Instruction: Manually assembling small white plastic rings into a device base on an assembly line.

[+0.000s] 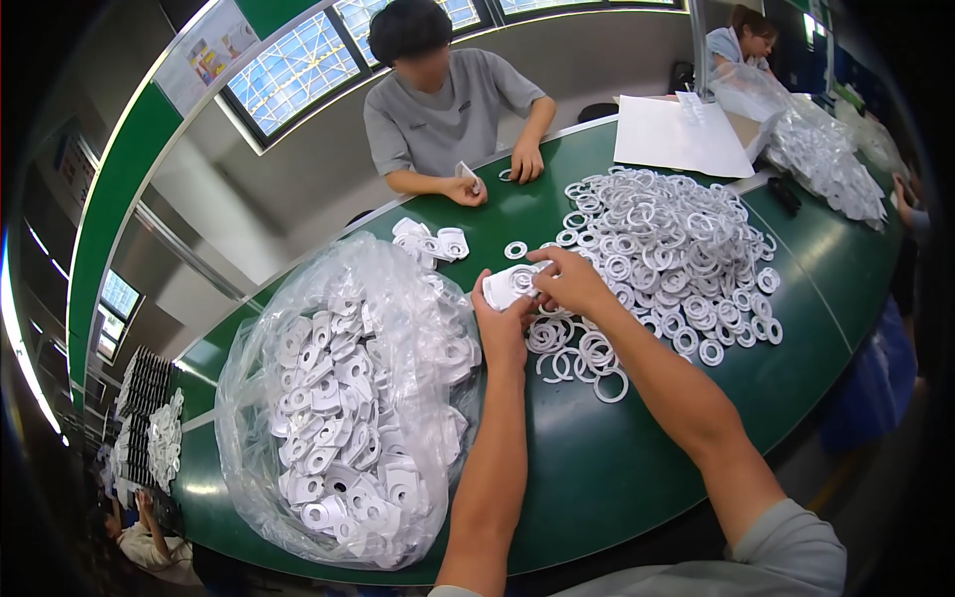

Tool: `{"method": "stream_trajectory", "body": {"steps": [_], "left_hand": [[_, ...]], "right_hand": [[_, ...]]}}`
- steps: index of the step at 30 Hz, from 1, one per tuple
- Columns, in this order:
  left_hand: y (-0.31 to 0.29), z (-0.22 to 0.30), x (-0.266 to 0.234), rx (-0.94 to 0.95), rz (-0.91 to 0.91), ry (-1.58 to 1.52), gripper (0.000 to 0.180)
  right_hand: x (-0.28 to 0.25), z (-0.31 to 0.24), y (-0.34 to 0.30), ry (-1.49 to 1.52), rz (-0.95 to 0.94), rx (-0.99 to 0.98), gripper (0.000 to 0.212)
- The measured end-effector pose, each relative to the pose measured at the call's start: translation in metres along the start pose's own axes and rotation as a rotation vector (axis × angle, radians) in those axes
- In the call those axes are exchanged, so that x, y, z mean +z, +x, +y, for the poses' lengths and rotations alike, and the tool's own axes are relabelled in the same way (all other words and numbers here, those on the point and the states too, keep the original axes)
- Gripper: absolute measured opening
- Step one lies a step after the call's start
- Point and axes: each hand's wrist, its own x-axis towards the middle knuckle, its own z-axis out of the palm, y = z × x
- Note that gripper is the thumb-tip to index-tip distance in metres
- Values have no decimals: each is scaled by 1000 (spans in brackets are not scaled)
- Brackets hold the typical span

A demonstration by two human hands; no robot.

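Observation:
My left hand grips a white plastic part with a flat plate and a round opening, above the green table. A white ring lies against the part's round end. The bent fingers of my right hand close on the ring's edge; its fingertips partly cover it. Just right of my hands is a large heap of white rings. To the left, a clear plastic bag holds many more white plate-shaped parts.
Across the green table, a person in a grey shirt handles a white part and a ring. A few finished-looking white parts lie near them. White sheets, clear bags and a dark object occupy the far right.

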Motion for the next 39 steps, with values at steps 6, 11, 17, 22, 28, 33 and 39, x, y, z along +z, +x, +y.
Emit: {"method": "stream_trajectory", "body": {"steps": [6, 11, 17, 22, 28, 33, 39], "left_hand": [[-59, 17, 1, -136, -156, -50, 52], [-114, 26, 6, -274, -256, -89, 34], [-139, 3, -5, -311, -221, -130, 28], [-151, 7, 2, -344, -278, -202, 21], [-158, -5, 7, -156, -204, 121, 14], [-160, 15, 6, -74, -184, 274, 14], [-214, 107, -53, 62, -603, 930, 22]], "right_hand": [[-26, -6, -64, -541, 62, -611, 23], [-39, 9, -118, -472, 29, -576, 20], [-41, 27, -151, -439, -2, -630, 21], [-45, 21, -164, -261, 86, -359, 19], [-46, 28, -169, -329, 75, -454, 10], [-35, 29, -167, -306, 79, -428, 6], [-64, 33, -163, 31, -34, -254, 22]]}}
